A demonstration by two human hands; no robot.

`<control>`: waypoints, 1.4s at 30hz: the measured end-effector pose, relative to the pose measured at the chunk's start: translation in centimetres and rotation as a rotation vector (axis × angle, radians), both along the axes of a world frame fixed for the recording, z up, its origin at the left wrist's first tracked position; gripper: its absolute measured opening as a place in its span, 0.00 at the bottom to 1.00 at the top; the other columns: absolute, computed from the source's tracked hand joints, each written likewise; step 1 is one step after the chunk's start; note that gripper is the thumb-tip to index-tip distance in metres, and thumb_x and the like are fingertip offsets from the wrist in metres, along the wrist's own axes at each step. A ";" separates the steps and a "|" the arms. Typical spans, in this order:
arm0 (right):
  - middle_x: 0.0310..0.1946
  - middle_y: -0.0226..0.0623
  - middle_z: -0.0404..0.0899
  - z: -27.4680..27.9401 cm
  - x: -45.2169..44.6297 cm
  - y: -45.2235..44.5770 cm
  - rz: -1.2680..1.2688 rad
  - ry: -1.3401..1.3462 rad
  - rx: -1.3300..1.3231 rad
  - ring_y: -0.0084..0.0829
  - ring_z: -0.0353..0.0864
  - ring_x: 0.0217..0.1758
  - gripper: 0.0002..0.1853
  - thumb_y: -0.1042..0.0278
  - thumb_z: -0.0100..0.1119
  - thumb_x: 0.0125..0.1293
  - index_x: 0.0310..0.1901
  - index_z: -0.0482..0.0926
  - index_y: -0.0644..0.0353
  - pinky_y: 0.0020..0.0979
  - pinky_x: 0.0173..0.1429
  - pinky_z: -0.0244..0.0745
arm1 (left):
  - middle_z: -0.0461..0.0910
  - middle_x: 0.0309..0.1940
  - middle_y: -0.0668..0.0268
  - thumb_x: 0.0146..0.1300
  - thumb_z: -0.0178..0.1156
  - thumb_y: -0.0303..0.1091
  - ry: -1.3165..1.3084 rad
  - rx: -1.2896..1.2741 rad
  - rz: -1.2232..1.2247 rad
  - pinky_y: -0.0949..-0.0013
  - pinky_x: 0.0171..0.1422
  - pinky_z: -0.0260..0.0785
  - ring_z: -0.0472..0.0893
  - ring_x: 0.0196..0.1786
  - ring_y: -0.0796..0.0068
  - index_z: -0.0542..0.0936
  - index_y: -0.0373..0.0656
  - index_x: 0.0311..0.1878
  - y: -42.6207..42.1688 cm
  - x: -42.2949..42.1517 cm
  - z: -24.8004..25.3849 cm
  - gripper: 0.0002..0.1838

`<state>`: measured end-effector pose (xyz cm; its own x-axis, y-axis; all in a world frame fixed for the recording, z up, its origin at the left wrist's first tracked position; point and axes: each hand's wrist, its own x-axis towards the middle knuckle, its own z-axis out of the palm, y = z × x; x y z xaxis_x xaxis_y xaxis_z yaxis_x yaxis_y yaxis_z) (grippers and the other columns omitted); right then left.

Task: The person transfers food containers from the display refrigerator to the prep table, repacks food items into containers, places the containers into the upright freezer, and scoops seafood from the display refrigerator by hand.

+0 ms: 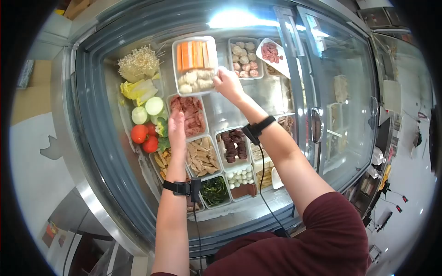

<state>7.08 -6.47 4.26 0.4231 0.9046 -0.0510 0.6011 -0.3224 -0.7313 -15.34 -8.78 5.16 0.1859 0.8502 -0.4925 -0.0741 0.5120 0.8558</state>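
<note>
My right hand (227, 84) grips the lower right edge of a white plastic container (175, 60), fingers closed on its rim. Orange-and-white crab sticks (192, 54) fill its upper half, and pale lumpy balls (195, 81) the lower. It appears raised above the neighbouring tubs. Over the left part of a tub of sliced red meat (192, 117), my left hand (177, 129) is stretched out with nothing visible in it. Whether it touches the meat, I cannot tell. Just below lies a tub of beige slices (201, 156).
The display fridge's sliding glass door (340, 96) covers the right side. Enoki mushrooms (139, 62), cabbage (140, 92) and tomatoes (140, 134) line the left. Meatballs (244, 60), dark sausage-like slices (234, 146), white eggs (240, 177) and leafy greens (214, 190) sit in other tubs.
</note>
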 end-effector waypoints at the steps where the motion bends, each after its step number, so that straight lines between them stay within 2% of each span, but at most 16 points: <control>1: 0.21 0.48 0.72 0.8 0.4 -1.2 0.047 0.006 0.040 0.48 0.72 0.27 0.08 0.67 0.50 0.53 0.28 0.68 0.64 0.40 0.34 0.68 | 0.69 0.49 0.62 0.62 0.52 0.47 -0.063 0.049 0.012 0.69 0.54 0.66 0.72 0.50 0.71 0.62 0.40 0.57 0.5 0.9 1.6 0.27; 3: 0.19 0.47 0.70 2.3 -0.1 -3.9 0.145 0.021 0.123 0.43 0.69 0.22 0.08 0.69 0.49 0.54 0.25 0.66 0.65 0.35 0.30 0.66 | 0.66 0.53 0.59 0.62 0.52 0.47 -0.165 0.007 -0.111 0.66 0.56 0.64 0.70 0.54 0.67 0.56 0.40 0.61 1.7 0.8 2.5 0.31; 5: 0.19 0.47 0.69 3.5 -1.3 -6.2 0.239 0.113 0.066 0.40 0.66 0.21 0.08 0.70 0.50 0.55 0.25 0.66 0.65 0.34 0.28 0.65 | 0.67 0.53 0.58 0.57 0.54 0.34 -0.260 -0.045 -0.221 0.70 0.58 0.62 0.70 0.53 0.70 0.57 0.37 0.61 2.2 0.9 3.6 0.30; 6: 0.29 0.49 0.75 3.4 -1.2 -7.0 0.351 0.141 -0.089 0.44 0.76 0.26 0.12 0.60 0.51 0.57 0.32 0.70 0.63 0.35 0.31 0.72 | 0.67 0.52 0.58 0.56 0.53 0.32 -0.233 -0.076 -0.220 0.70 0.57 0.63 0.71 0.52 0.70 0.57 0.37 0.61 1.5 0.1 3.5 0.29; 9: 0.32 0.48 0.76 1.9 1.4 -6.5 -0.221 1.238 -0.338 0.39 0.78 0.27 0.20 0.50 0.52 0.60 0.40 0.69 0.62 0.34 0.29 0.75 | 0.69 0.49 0.59 0.54 0.50 0.28 -0.235 -0.188 -0.140 0.69 0.53 0.68 0.73 0.48 0.69 0.60 0.37 0.57 -1.3 -2.3 2.8 0.25; 10: 0.31 0.47 0.76 0.1 3.1 -6.0 -0.469 1.200 -0.245 0.35 0.79 0.29 0.30 0.42 0.50 0.59 0.47 0.64 0.65 0.34 0.29 0.78 | 0.69 0.49 0.59 0.55 0.50 0.29 -0.234 -0.240 -0.120 0.69 0.52 0.68 0.74 0.48 0.69 0.61 0.37 0.57 -2.3 -3.3 2.8 0.24; 12: 0.37 0.56 0.73 -4.8 6.9 -4.6 -1.026 1.248 -0.024 0.43 0.79 0.34 0.35 0.44 0.52 0.58 0.51 0.60 0.71 0.35 0.35 0.80 | 0.70 0.48 0.60 0.58 0.50 0.31 -0.240 -0.310 -0.064 0.69 0.52 0.68 0.74 0.48 0.70 0.62 0.37 0.56 -4.4 -5.3 2.4 0.22; 15: 0.38 0.53 0.73 -9.5 9.3 -4.3 -0.884 1.247 0.102 0.43 0.79 0.34 0.20 0.61 0.37 0.68 0.52 0.60 0.71 0.37 0.34 0.80 | 0.72 0.47 0.61 0.63 0.49 0.38 -0.243 -0.373 -0.015 0.69 0.51 0.68 0.74 0.48 0.71 0.65 0.37 0.56 -7.3 -7.3 1.9 0.21; 20: 0.46 0.45 0.69 -11.1 2.0 -5.8 -1.073 1.172 0.018 0.41 0.76 0.38 0.17 0.64 0.39 0.67 0.54 0.60 0.62 0.42 0.38 0.79 | 0.72 0.50 0.60 0.64 0.46 0.50 -0.247 -0.315 0.010 0.67 0.53 0.68 0.75 0.49 0.69 0.62 0.38 0.58 -8.4 -6.4 2.1 0.28; 24: 0.30 0.49 0.73 -9.3 -4.1 -10.2 -1.045 1.286 -0.081 0.41 0.77 0.29 0.10 0.72 0.39 0.62 0.37 0.67 0.71 0.34 0.25 0.78 | 0.71 0.51 0.59 0.64 0.44 0.55 -0.028 -0.278 -0.140 0.68 0.54 0.65 0.73 0.52 0.68 0.65 0.36 0.56 -5.8 -4.0 -0.7 0.30; 27: 0.37 0.43 0.75 -8.4 -5.4 -13.1 -0.866 1.510 0.005 0.31 0.77 0.37 0.13 0.66 0.44 0.65 0.43 0.70 0.67 0.31 0.39 0.76 | 0.74 0.44 0.52 0.65 0.42 0.51 0.368 -0.009 -0.209 0.67 0.54 0.61 0.73 0.48 0.62 0.72 0.31 0.47 -2.7 1.1 0.4 0.28; 29: 0.42 0.38 0.74 -2.9 -5.0 -12.6 -0.821 1.404 0.095 0.31 0.74 0.46 0.18 0.57 0.43 0.66 0.47 0.70 0.62 0.30 0.51 0.68 | 0.74 0.40 0.47 0.66 0.41 0.48 0.444 0.223 -0.217 0.65 0.50 0.62 0.74 0.45 0.57 0.74 0.31 0.43 -1.2 4.4 0.8 0.25; 31: 0.45 0.40 0.74 -3.5 -2.7 -12.5 -0.952 0.983 -0.125 0.33 0.70 0.52 0.21 0.54 0.42 0.66 0.50 0.69 0.64 0.31 0.58 0.62 | 0.73 0.39 0.45 0.65 0.42 0.46 0.491 0.110 -0.356 0.62 0.48 0.63 0.73 0.43 0.53 0.74 0.30 0.40 0.0 6.5 0.0 0.24; 34: 0.53 0.45 0.70 -2.2 0.3 -11.3 -0.629 0.725 0.109 0.34 0.67 0.57 0.27 0.51 0.47 0.63 0.53 0.69 0.68 0.30 0.61 0.58 | 0.72 0.37 0.42 0.64 0.42 0.42 0.663 0.266 -0.463 0.57 0.46 0.64 0.73 0.42 0.49 0.73 0.29 0.38 0.0 8.3 -3.2 0.21; 37: 0.54 0.45 0.70 -3.6 2.9 -9.6 -0.390 0.513 -0.085 0.33 0.66 0.58 0.28 0.50 0.49 0.61 0.53 0.69 0.68 0.29 0.61 0.58 | 0.70 0.40 0.41 0.62 0.44 0.38 0.799 0.413 -0.481 0.53 0.48 0.64 0.72 0.44 0.45 0.69 0.32 0.48 -0.8 9.6 -3.5 0.18; 42: 0.26 0.53 0.77 -2.3 3.5 -9.8 -0.165 0.000 -0.128 0.54 0.75 0.34 0.14 0.64 0.49 0.59 0.41 0.73 0.64 0.45 0.40 0.71 | 0.69 0.46 0.46 0.62 0.47 0.38 0.676 0.488 -0.503 0.54 0.50 0.64 0.71 0.46 0.45 0.62 0.40 0.60 -1.9 9.4 -2.0 0.24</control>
